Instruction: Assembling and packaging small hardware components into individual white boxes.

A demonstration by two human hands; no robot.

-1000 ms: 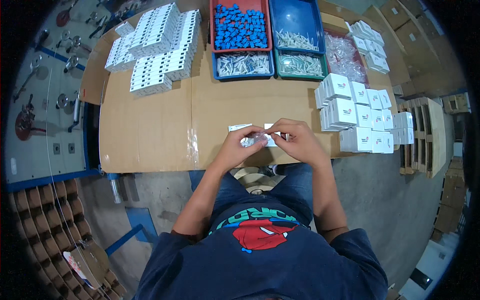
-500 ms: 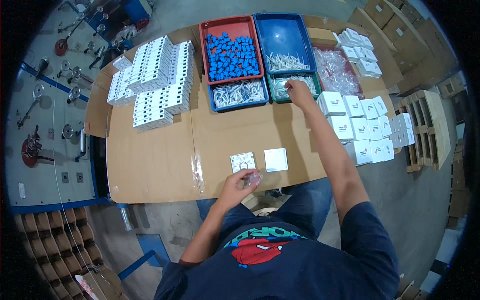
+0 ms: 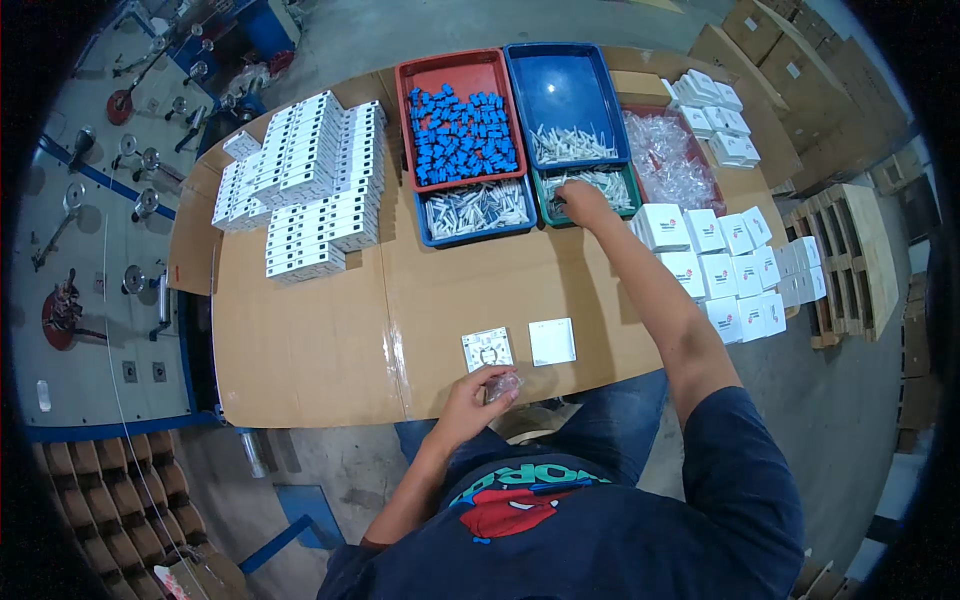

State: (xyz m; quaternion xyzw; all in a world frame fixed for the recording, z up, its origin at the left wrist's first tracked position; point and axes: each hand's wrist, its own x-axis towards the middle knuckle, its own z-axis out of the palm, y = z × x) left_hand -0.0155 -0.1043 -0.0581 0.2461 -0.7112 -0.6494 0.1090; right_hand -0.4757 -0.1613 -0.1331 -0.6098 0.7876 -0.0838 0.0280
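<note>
My left hand (image 3: 466, 406) is closed around a small crumpled clear plastic bag (image 3: 506, 384) at the table's front edge. Just beyond it lies a square white plate with cut-outs (image 3: 487, 347). A plain white square cover (image 3: 552, 341) sits flat to its right. My right hand (image 3: 586, 205) reaches out to the green tray (image 3: 628, 211), its fingers down among small pale pieces (image 3: 606, 184). Those fingers look pinched together; what they hold, if anything, is hidden.
Left of the trays stand stacked white boxes (image 3: 300, 160). Blue connectors (image 3: 460, 135) fill a red tray; blue trays (image 3: 560, 85) hold white slender parts. Clear bags (image 3: 665, 150) lie in another red tray. White boxes (image 3: 718, 262) line the right, near a wooden pallet (image 3: 860, 265).
My right hand has shifted slightly left and lower into the green tray's pieces. The left hand keeps its grip on the plastic bag. The whole view has tilted a little.
</note>
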